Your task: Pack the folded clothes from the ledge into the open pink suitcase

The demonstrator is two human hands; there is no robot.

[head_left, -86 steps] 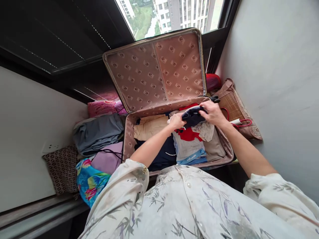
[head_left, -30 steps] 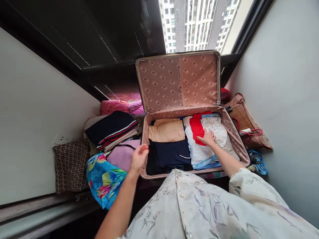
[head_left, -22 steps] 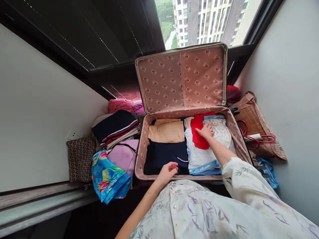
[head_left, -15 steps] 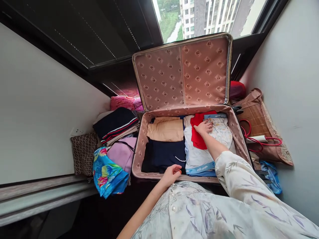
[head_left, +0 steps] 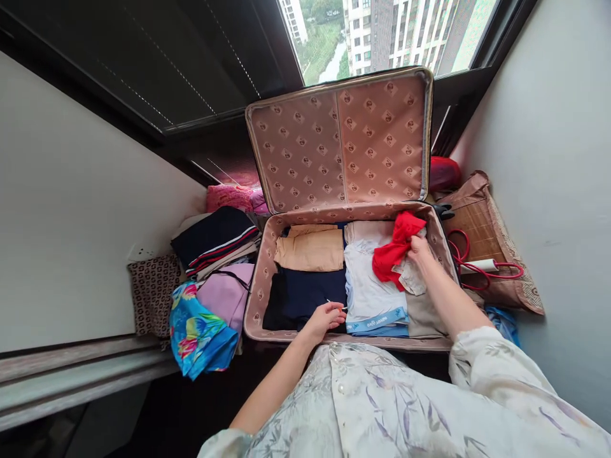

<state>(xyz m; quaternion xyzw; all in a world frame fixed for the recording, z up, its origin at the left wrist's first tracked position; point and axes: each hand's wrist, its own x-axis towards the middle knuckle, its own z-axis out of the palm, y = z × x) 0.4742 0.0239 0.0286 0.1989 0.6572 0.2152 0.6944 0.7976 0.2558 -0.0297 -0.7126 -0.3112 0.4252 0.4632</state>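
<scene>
Two hands are working in your open suitcase (head_left: 260,280).
Your right hand (head_left: 420,249) is gripping the red garment (head_left: 394,253), bunched above the pale stack at the right; your left hand (head_left: 325,316), fingers loosely curled, is resting on the navy clothes (head_left: 305,294).

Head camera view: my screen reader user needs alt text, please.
A person's right hand lifts a red garment from an open, clothes-filled suitcase; the left hand rests on a folded navy garment.
</scene>
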